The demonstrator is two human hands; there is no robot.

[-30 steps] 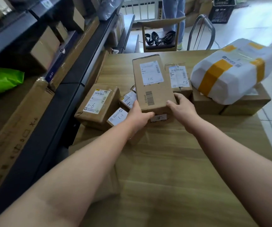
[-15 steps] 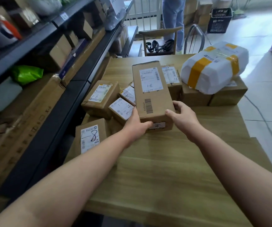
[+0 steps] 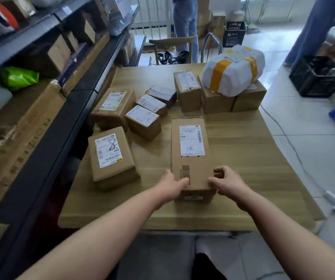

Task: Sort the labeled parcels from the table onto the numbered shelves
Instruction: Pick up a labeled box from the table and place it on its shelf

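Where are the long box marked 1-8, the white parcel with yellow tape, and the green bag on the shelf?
long box marked 1-8 (image 3: 198, 168): head view, bare cardboard below its label.
white parcel with yellow tape (image 3: 237, 77): head view, white wrap between tape bands.
green bag (image 3: 18, 77): head view, its middle.

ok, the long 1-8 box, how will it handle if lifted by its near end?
Likely stiff: the long 1-8 box shows crisp cardboard edges, no sag. Flat on the table, it should slide, not roll. With left hand and right hand both at the near end, the far end may dip; weight unknowable.
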